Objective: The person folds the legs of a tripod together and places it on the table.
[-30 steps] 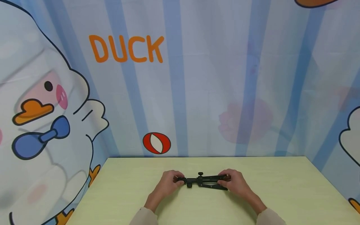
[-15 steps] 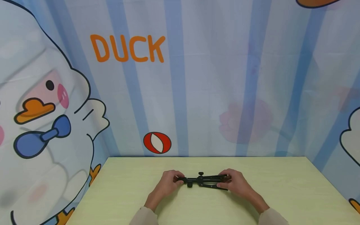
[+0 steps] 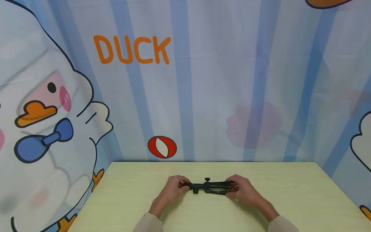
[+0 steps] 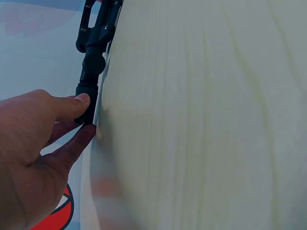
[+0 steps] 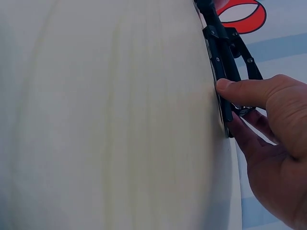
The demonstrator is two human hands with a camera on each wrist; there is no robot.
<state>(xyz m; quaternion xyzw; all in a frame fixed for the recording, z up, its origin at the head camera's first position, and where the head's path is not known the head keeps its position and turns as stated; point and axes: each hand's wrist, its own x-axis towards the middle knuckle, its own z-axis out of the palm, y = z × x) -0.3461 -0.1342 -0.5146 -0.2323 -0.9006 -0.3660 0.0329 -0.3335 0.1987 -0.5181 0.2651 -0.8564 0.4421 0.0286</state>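
Note:
A small black tripod [image 3: 207, 186] lies sideways over the table, its legs partly folded and pointing right. My left hand [image 3: 174, 189] pinches its narrow end between thumb and fingers. In the left wrist view, the thumb of that hand [image 4: 41, 136] presses the black end piece from one side, with fingertips beneath. At the other end, my right hand [image 3: 244, 189] holds the leg ends. The right wrist view shows the right thumb [image 5: 244, 91] on one tripod leg [image 5: 221, 79], fingers around the others; the fingers partly hide the leg tips.
Under the hands is a pale yellow table [image 3: 130, 180]. Behind its back edge hangs a striped blue and white curtain [image 3: 214, 96] printed with a duck and lettering.
My right thumb and fingers have shifted slightly at the tripod's leg ends, and the lower leg's tip is now more covered. The left hand stays in place.

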